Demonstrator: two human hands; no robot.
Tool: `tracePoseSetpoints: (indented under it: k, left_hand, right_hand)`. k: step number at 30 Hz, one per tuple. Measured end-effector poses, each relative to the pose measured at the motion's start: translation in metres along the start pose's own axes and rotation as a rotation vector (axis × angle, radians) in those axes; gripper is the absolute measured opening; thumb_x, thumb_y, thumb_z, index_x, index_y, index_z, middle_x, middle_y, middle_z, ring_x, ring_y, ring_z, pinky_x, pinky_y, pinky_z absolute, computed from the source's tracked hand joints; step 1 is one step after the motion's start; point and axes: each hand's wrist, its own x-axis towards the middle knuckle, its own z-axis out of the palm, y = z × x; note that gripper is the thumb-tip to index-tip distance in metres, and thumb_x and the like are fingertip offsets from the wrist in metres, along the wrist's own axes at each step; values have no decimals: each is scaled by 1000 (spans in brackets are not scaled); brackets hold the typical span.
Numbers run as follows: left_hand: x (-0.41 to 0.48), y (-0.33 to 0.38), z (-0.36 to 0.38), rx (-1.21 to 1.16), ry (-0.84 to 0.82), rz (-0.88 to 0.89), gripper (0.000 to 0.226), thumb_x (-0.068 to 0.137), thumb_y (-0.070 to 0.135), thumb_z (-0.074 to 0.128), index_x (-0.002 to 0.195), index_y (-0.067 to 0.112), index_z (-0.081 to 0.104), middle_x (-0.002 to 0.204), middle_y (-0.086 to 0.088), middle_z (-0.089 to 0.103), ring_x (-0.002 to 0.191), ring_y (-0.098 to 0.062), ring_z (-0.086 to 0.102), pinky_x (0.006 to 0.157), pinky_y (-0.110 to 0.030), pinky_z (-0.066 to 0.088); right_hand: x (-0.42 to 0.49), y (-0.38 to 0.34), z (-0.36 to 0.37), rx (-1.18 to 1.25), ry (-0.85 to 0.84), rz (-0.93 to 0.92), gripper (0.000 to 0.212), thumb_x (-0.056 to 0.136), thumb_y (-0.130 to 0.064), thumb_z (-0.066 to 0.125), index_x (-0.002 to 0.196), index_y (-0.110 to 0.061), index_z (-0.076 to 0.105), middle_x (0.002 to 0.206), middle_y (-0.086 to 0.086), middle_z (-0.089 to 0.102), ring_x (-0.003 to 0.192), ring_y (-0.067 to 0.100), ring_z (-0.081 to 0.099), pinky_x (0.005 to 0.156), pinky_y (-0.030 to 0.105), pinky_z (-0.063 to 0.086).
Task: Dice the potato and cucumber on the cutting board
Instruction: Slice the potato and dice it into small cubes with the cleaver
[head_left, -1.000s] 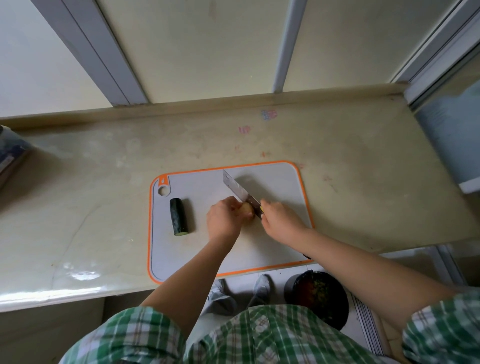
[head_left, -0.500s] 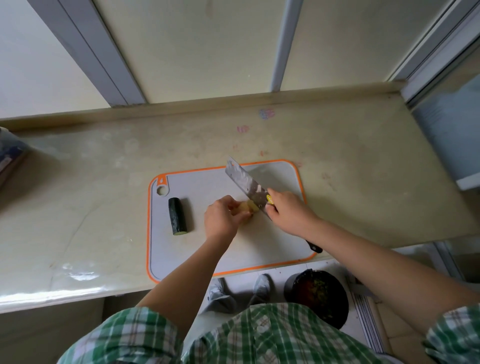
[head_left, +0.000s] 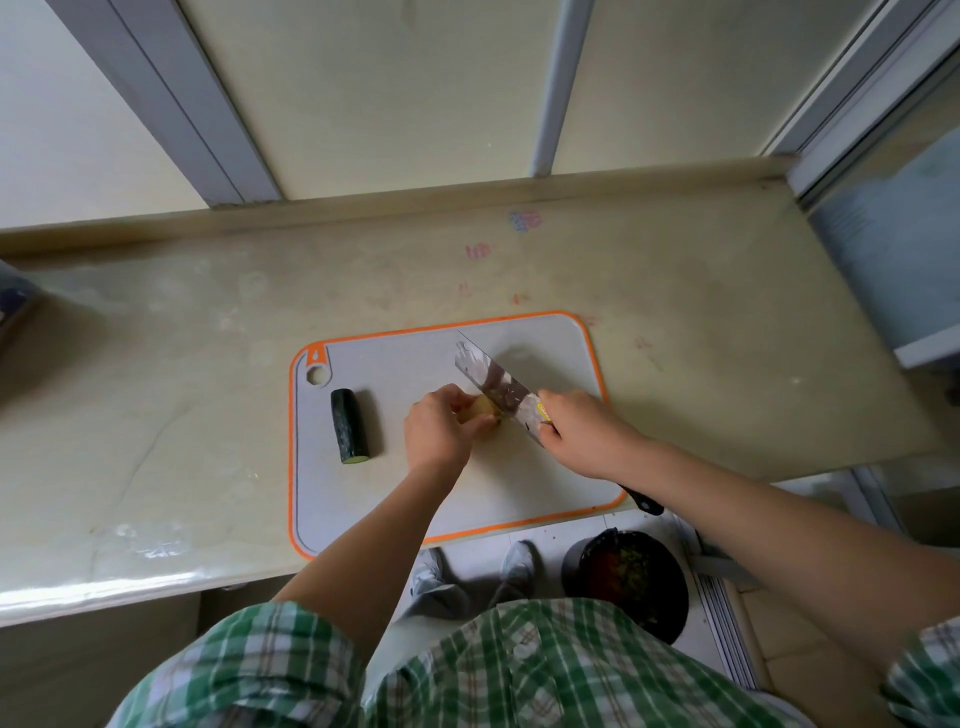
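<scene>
Cutting board (head_left: 363, 499): grey, orange-rimmed, flat on the tabletop (head_left: 701, 338) near its front edge.

Potato (head_left: 480, 408): pale piece near the board's middle, mostly covered. Probably pinned there so it cannot roll under the blade.

Cucumber (head_left: 349, 426): dark stub on its side at the board's left, well apart from both hands, seemingly waiting its turn.

Knife (head_left: 493, 384): broad blade tilted, its edge against the potato's right side and its tip toward the far rim.

Left hand (head_left: 439, 428): palm down, fingers (head_left: 452, 397) curled and clamped on the potato.

Right hand (head_left: 582, 434): fingers wrapped tight round the handle close to the blade. The forearm comes in from the right, and the black handle end sticks out behind the wrist.
</scene>
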Motion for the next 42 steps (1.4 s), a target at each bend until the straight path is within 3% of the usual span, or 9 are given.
tracePoseSetpoints:
  k: [7, 15, 21, 26, 30, 34, 42]
  left_hand:
    - [1, 1, -3, -19, -21, -20, 27, 73, 34, 80, 92, 18, 70, 91, 1, 72, 84, -20, 65, 69, -27, 44]
    - [1, -3, -3, -41, -19, -14, 25, 72, 34, 80, 89, 18, 71, 89, 3, 72, 82, -19, 65, 68, -28, 46]
    - [1, -4, -3, -17, -19, -5, 34, 70, 34, 84, 94, 17, 67, 93, 5, 71, 82, -14, 64, 71, -24, 45]
    - [1, -5, -2, -29, -7, -9, 36, 69, 34, 84, 95, 16, 66, 92, 4, 70, 82, -14, 64, 74, -25, 48]
    - [1, -6, -2, -29, -11, -2, 35, 70, 34, 84, 94, 15, 67, 91, 3, 71, 81, -14, 64, 72, -24, 47]
    - [2, -6, -1, -21, -8, 5, 35, 70, 34, 84, 94, 16, 68, 90, 3, 71, 80, -14, 64, 72, -24, 47]
    - [2, -7, 1, 2, -7, 8, 32, 70, 35, 84, 91, 18, 67, 87, 3, 70, 80, -15, 63, 68, -24, 42]
  right_hand:
    - [22, -5, 27, 56, 2, 40, 9, 93, -12, 44, 97, -6, 49, 96, 23, 62, 91, 41, 59, 64, 33, 33]
    - [27, 0, 57, 67, 72, 48, 13, 95, -16, 45, 101, -5, 47, 97, 21, 62, 90, 42, 59, 66, 41, 41]
    - [32, 3, 30, 125, 145, 41, 11, 93, -16, 49, 95, -5, 49, 90, 25, 62, 85, 44, 58, 62, 35, 28]
    - [24, 0, 1, 83, 123, -10, 10, 91, -14, 47, 85, -13, 39, 88, 25, 61, 84, 43, 57, 62, 36, 28]
    - [13, -5, -3, 20, 55, -26, 4, 92, -12, 43, 90, -9, 44, 94, 25, 62, 89, 42, 56, 63, 35, 25]
    - [4, -7, -2, -14, 27, -15, 9, 92, -11, 42, 87, -12, 35, 95, 25, 61, 88, 41, 56, 61, 33, 24]
    - [6, -10, 3, -3, -22, 10, 5, 93, -12, 44, 90, -11, 41, 99, 25, 61, 92, 40, 58, 63, 31, 26]
